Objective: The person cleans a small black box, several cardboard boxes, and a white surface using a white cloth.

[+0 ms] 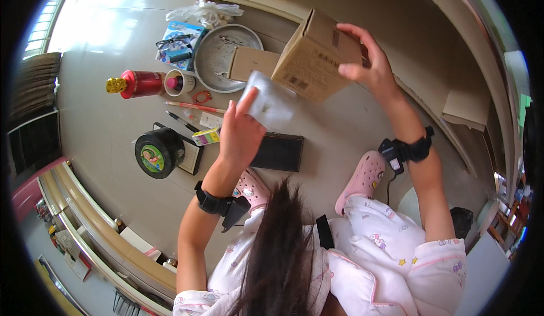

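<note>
My left hand (242,139) holds a thin white cloth or wipe (272,103), blurred, close to the lower left side of a brown cardboard box (316,54). My right hand (372,63) grips that box from its right side, thumb and fingers spread over its edge. The box is tilted and bears printing and a barcode. Left of it, a smaller piece of cardboard (256,62) lies over the rim of a round metal basin (210,54); whether it is a separate box, I cannot tell. Below the cloth, a flat black case (280,152) lies on the floor.
Left of the basin are a blue box (172,31) under eyeglasses (180,39), a red bottle (143,83) and a cup (187,83). A plastic bag (208,15) lies behind. Nearer are a pen (182,121), a small carton (207,136) and a black round tub (159,152).
</note>
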### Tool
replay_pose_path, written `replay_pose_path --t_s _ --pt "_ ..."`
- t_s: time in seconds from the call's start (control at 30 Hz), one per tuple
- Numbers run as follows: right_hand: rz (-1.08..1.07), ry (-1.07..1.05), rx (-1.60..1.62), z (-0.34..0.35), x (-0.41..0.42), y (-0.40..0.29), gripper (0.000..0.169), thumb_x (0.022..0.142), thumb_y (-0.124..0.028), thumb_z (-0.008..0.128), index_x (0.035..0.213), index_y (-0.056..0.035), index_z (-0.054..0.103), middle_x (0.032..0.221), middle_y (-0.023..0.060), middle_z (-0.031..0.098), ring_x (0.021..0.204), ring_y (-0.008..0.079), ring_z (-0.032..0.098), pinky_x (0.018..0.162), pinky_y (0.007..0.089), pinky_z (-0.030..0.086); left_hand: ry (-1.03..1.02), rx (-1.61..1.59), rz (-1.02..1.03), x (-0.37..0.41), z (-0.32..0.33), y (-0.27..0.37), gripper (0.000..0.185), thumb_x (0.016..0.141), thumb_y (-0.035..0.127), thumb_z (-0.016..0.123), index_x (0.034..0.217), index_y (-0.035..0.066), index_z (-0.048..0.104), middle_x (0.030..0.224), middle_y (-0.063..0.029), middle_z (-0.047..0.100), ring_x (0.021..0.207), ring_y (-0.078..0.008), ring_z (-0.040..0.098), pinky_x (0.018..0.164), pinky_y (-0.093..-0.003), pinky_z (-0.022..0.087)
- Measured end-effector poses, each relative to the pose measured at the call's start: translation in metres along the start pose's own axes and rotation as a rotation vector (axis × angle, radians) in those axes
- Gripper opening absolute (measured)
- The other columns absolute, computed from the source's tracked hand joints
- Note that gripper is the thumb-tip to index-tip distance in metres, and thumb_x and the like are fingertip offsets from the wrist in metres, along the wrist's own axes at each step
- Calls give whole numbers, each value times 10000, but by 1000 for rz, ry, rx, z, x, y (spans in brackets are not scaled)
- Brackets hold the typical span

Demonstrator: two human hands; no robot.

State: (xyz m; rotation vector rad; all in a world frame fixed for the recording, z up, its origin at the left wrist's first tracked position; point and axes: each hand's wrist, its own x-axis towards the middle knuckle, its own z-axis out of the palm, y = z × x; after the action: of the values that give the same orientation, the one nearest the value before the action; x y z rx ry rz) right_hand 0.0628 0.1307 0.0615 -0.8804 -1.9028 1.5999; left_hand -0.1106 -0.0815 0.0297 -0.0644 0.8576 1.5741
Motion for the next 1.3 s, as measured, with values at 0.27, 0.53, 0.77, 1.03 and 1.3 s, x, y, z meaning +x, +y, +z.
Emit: replay_pose_path --t_s 0.27,0.53,0.77,1.03,1.3 --pt "-1000 -101 -819 34 -27 -5 472 623 -128 687 1077 -228 599 1219 37 460 1130 325 441 900 450 474 -162 -368 -196 10 7 11 571 948 426 306 1307 -10 387 1314 -152 452 1194 -268 432 1008 -373 328" --pt "-633 -174 -589 -1 -19 7 649 490 -89 746 1108 -208 587 1271 72 425 1146 304 447 916 382 446 -82 -20 16 -11 5 47 596 943 428 316 1350 -6 349 1351 -141 423 1228 -264 419 1050 -393 291" --pt "-125 -608 259 -2 -11 -13 657 473 -85 659 1125 -107 583 1372 88 324 1205 235 417 979 373 366 -221 39 -392 16 -8 24 669 888 558 379 1325 51 401 1301 -84 479 1176 -220 467 1009 -374 331" --pt "-348 -302 -305 6 -15 -15 519 628 -117 668 1139 -154 586 1358 93 356 1179 274 435 976 400 377 -160 -140 -239 35 2 -13 535 927 440 380 1329 87 386 1344 -62 442 1218 -213 433 1034 -386 315" --pt "-139 -234 -127 8 -24 0 1207 553 -215 854 1444 -139 43 1422 133 252 1306 271 291 1022 396 340 -135 80 -2 72 33 -9 509 945 335 439 1354 46 344 1345 -66 421 1231 -184 400 1026 -357 316"
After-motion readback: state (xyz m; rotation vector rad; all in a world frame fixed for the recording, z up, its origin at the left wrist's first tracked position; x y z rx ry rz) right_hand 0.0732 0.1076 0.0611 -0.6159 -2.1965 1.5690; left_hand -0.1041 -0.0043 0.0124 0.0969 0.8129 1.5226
